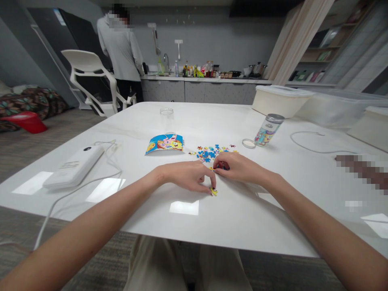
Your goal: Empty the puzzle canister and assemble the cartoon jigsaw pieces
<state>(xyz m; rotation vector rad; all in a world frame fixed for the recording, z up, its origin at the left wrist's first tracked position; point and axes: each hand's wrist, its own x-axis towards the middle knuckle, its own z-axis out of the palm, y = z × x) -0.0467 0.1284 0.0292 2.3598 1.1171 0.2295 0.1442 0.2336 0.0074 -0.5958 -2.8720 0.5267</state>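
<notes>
My left hand [194, 176] is pinched at the fingertips on a small yellow jigsaw puzzle piece [214, 192], low over the white table. Just right of it, my right hand [235, 166] has its thumb and forefinger together on a puzzle piece [212, 169] that is mostly hidden by the fingers. Beyond both hands lies a loose pile of puzzle pieces [209, 154], mainly blue with some yellow and pink. A curved picture sheet [166, 144] with cartoon figures stands left of the pile. A cartoon-printed can [266, 131] with a grey lid is at the right.
A round lid or ring [249, 143] lies beside the can. Farther back is a clear glass [166, 113]. A white device [74, 167] with a cable occupies the left. Storage boxes [280, 101] line the back right. Beyond the table, a person [121, 50] stands near a white chair [87, 76].
</notes>
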